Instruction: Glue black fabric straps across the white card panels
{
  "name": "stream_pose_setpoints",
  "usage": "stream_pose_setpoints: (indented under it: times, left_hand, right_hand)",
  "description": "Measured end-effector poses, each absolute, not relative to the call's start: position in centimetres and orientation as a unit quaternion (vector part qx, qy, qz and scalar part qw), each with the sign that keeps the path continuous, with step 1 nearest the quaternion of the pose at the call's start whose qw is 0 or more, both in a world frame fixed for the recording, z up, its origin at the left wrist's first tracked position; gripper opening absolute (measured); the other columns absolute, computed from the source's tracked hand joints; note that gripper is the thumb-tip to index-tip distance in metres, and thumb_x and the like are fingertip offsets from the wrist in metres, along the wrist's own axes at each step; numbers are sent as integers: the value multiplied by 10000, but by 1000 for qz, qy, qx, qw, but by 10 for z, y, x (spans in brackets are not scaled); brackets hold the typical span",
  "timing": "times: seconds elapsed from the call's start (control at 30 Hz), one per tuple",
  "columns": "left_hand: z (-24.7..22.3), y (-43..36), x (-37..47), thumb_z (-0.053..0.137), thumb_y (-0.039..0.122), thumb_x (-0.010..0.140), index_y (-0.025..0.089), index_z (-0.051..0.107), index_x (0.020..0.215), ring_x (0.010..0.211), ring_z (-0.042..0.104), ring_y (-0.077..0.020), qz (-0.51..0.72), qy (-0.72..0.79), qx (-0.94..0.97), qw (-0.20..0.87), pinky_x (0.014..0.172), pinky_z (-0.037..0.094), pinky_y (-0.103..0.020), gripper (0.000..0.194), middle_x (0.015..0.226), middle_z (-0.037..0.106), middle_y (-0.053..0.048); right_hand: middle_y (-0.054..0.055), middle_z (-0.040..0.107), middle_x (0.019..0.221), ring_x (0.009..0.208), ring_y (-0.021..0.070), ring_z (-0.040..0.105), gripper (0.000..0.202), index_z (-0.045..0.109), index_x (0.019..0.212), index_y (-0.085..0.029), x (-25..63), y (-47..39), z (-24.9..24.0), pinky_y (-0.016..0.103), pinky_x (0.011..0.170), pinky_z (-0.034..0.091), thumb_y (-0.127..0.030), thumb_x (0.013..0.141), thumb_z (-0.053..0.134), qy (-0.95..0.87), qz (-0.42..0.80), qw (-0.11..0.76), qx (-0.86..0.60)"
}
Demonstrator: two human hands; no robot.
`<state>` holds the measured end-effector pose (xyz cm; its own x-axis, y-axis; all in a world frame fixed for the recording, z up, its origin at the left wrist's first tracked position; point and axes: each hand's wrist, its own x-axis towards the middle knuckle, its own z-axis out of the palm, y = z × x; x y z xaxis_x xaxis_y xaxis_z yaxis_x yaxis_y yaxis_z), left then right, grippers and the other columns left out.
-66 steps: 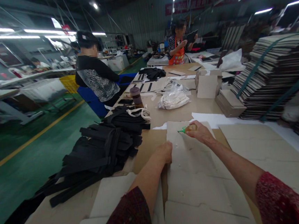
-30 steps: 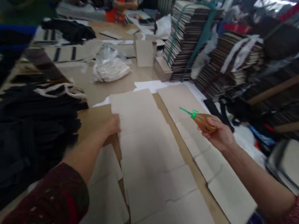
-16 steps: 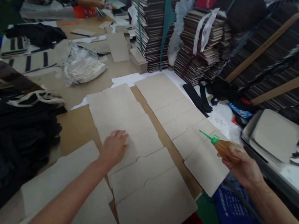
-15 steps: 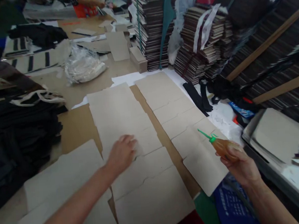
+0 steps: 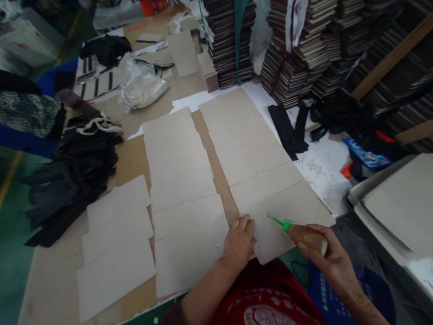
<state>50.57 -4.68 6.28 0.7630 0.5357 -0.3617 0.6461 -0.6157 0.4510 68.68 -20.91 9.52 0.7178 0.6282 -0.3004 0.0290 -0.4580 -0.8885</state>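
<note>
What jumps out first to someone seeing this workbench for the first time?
Probably the small bottle with its bright green nozzle, in the right hand above the right-hand row of grey boards. Next, the tall strapped stacks at the far side, and the black strips heaped at the left.

A clear plastic bag (image 5: 139,83) sat between ten and eleven o'clock, and a person in orange (image 5: 155,6) showed at eleven. A tall stack of dark boards (image 5: 226,55) stood just past twelve, wooden bars (image 5: 400,50) slanted at two, and a blue packet (image 5: 365,154) lay at three.
</note>
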Motion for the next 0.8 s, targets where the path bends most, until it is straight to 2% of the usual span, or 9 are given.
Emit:
stream_pose_setpoints:
  times: [0.2, 0.4, 0.8]
  left_hand:
    - [68, -45, 509, 617, 163, 835, 207, 520, 1263, 1300, 420, -246, -89, 354, 886, 286, 1116, 394, -324, 441, 1436, 453, -55]
    - [66, -44, 507, 627, 192, 826, 201, 503, 1267, 1289, 417, -240, -74, 355, 884, 295, 1122, 372, -317, 458, 1412, 462, -57]
    - [66, -40, 502, 607, 200, 833, 213, 508, 1244, 1273, 414, -249, -56, 323, 889, 320, 1113, 367, -332, 423, 1400, 471, -49]
  right_hand:
    - [28, 633, 1042, 945, 232, 622, 377, 586, 1097, -260, 675, -229, 82, 354, 828, 523, -458, 793, 686, -337, 283, 440, -783]
    - [54, 617, 1083, 1001, 241, 605, 309, 580, 1098, -261, 666, -230, 80, 388, 880, 520, -397, 832, 656, -409, 242, 418, -775]
    - [68, 581, 1143, 1021, 234, 603, 307, 543, 1142, -272, 643, -221, 85, 387, 854, 549, -384, 867, 619, -442, 229, 347, -795]
